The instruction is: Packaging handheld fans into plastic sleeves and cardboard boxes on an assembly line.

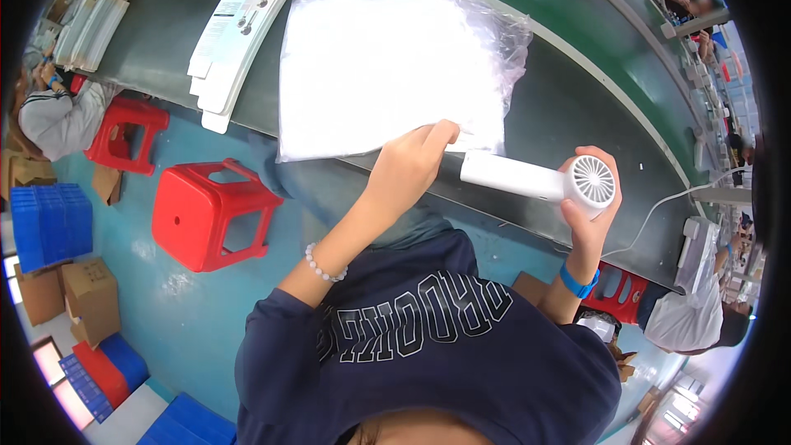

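My right hand [595,213] is wrapped round the head of a white handheld fan [515,176], whose round grille faces up and whose handle points left. The fingers of my left hand [410,163] pinch together at the lower right edge of a stack of clear plastic bags [395,74], which lies on the dark bench over white material. Between the handle's end and my left fingers there is a small gap. A beaded bracelet circles my left wrist, and a blue band my right.
Flat printed cartons [239,37] lie left of the bags on the bench [568,107]. More cartons [92,25] are stacked farther left. Red stools [198,214] stand on the floor at left. A white cable [659,206] crosses the right end. Other people sit at both sides.
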Available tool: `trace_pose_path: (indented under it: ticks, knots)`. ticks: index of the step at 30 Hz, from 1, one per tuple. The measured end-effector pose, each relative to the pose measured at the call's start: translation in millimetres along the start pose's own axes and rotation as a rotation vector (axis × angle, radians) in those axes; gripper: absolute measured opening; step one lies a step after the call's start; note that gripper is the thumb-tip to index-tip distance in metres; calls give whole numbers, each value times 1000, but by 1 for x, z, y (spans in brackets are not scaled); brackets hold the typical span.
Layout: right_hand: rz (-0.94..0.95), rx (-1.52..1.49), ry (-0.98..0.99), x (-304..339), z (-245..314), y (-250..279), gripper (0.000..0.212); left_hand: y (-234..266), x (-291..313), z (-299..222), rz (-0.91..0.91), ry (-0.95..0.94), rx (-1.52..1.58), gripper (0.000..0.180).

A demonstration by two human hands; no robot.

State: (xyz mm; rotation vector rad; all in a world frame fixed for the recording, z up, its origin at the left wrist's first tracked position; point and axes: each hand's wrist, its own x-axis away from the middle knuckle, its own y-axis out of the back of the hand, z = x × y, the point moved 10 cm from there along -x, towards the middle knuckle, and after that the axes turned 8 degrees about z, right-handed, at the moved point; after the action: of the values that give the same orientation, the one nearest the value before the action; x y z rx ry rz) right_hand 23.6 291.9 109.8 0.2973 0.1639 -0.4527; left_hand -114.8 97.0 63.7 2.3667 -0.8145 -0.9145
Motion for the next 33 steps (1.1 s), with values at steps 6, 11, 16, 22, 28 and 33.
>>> trace_pose_path:
  ticks: [6,11,16,22,28,33]
  knots:
    - [-62,211,-25,3,18,-6,55,-8,-2,-7,36,-80,9,17]
    - [-161,353,4,9,33,6,54,-10,-8,-14,-12,-80,123,28]
    - [-122,348,23,14,44,6,53,-22,-23,-25,126,-70,397,43]
    - [-266,339,-34,14,33,-3,47,-41,-28,-49,197,-130,544,47]
    - [26,-447,-340,20,-7,-43,58,-54,-29,-62,283,-194,632,58]
    - [173,-383,-290,10,2,-42,66,-39,-34,-63,352,-80,854,67]
